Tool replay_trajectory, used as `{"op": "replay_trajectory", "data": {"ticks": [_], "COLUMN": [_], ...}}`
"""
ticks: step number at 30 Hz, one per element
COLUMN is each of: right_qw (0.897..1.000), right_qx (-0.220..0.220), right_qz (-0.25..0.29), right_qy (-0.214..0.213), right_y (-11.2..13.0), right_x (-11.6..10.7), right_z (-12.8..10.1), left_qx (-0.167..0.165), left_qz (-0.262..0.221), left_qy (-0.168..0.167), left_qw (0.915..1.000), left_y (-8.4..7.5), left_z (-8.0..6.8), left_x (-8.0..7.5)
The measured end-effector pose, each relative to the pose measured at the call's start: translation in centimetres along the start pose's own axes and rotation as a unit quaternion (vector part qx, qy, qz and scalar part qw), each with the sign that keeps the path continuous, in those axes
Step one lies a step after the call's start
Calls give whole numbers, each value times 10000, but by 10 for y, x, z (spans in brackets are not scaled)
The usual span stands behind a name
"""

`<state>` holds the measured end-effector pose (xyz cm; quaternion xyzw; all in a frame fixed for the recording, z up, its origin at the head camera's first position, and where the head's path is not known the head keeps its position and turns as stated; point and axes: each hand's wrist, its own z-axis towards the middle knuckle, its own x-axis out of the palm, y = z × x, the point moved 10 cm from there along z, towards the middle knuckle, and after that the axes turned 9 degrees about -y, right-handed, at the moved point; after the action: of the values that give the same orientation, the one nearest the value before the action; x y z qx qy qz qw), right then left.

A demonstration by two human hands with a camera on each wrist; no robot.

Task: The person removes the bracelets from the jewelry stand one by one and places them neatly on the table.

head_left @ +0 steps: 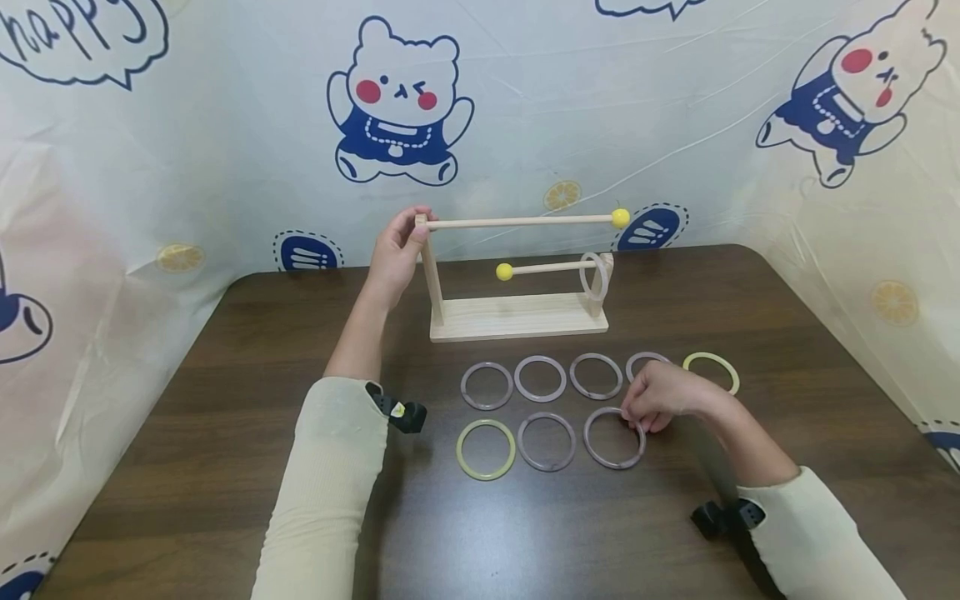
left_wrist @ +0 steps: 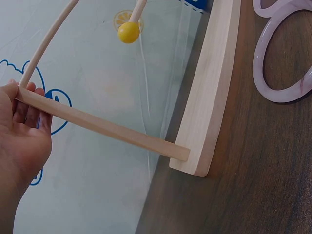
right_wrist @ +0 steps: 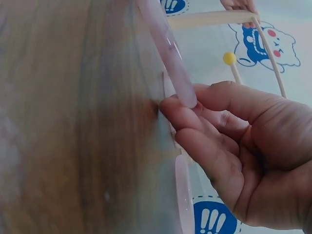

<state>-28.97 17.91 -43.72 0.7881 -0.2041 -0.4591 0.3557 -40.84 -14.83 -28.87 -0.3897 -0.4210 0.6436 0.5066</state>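
My left hand point(head_left: 397, 254) grips the top of the left post point(head_left: 432, 279) of a wooden stand, where the upper rod point(head_left: 517, 222) meets it; the left wrist view shows the fingers behind the post. My right hand point(head_left: 667, 396) pinches a pale purple ring point(right_wrist: 171, 51) between thumb and fingers, at its upper right edge in the head view. In the right wrist view that ring is seen nearly edge-on. Another pale ring point(head_left: 582, 279) hangs on the lower rod point(head_left: 555, 268), near the right post.
Yellow balls cap the upper rod point(head_left: 620, 218) and lower rod point(head_left: 505, 272). Several purple rings lie in two rows before the stand base point(head_left: 517, 321), one partly behind my right hand. A yellow-green ring point(head_left: 486, 477) lies front left, a yellow ring point(head_left: 737, 380) back right. Patterned cloth point(head_left: 510, 108) backs the table.
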Motion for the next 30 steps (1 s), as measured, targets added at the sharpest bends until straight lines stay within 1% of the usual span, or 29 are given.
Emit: {"op": "replay_trajectory", "data": {"ticks": [4, 12, 19, 30], "right_qw": [9997, 9992, 9972, 9965], "right_qx": [-100, -108, -201, -175], "right_qz": [-195, -334, -652, -729], "right_qy": [-90, -205, -309, -377], "right_y": [3, 6, 9, 6], "right_x": [-1, -3, -4, -4], "right_z": [-1, -2, 0, 4], "left_qx": [11, -2, -47, 37], "left_qz": [-21, -20, -44, -31], "left_qy": [-5, -21, 11, 16], "left_qw": [10000, 10000, 10000, 10000], "left_y": [-1, -1, 0, 1], "left_z": [0, 0, 0, 1], "left_x": [0, 0, 0, 0]}}
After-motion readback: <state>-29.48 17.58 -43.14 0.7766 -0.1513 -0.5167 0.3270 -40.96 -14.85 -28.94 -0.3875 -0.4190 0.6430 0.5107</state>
